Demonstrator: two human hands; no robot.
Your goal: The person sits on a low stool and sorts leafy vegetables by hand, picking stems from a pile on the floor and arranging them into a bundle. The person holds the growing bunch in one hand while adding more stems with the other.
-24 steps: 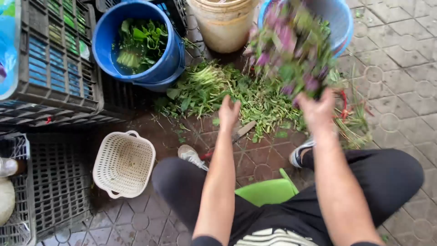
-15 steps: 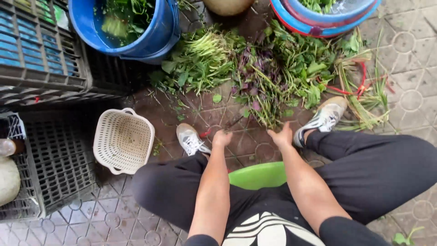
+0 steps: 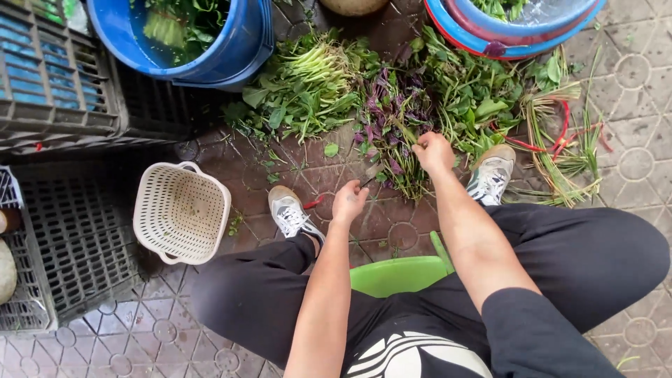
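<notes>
Head view, looking straight down: a person in black trousers sits on a green stool (image 3: 397, 274) over a wet tiled floor (image 3: 616, 84). The right hand (image 3: 432, 152) reaches forward into the purple-and-green leafy bunch (image 3: 393, 133) lying on the floor between the 2 white shoes; its grip is closed on stems at the near end of that bunch. The left hand (image 3: 348, 201) hangs lower, just above the tiles, fingers curled together around the handle of a knife (image 3: 371, 178), whose blade shows only partly past the knuckles. A small red piece (image 3: 314, 203) lies on the floor just beside the left shoe (image 3: 292, 212). The right shoe (image 3: 490, 172) touches the edge of the greens. Loose green trimmings (image 3: 308, 87) spread left of the bunch, with cut stalks (image 3: 560, 150) to the right. A cream perforated basket (image 3: 181, 211) sits near the left shoe, beside a dark plastic crate (image 3: 66, 245). Above, a blue bucket (image 3: 231, 52) holds water and greens, and a blue basin (image 3: 511, 35) sits at the top right.
</notes>
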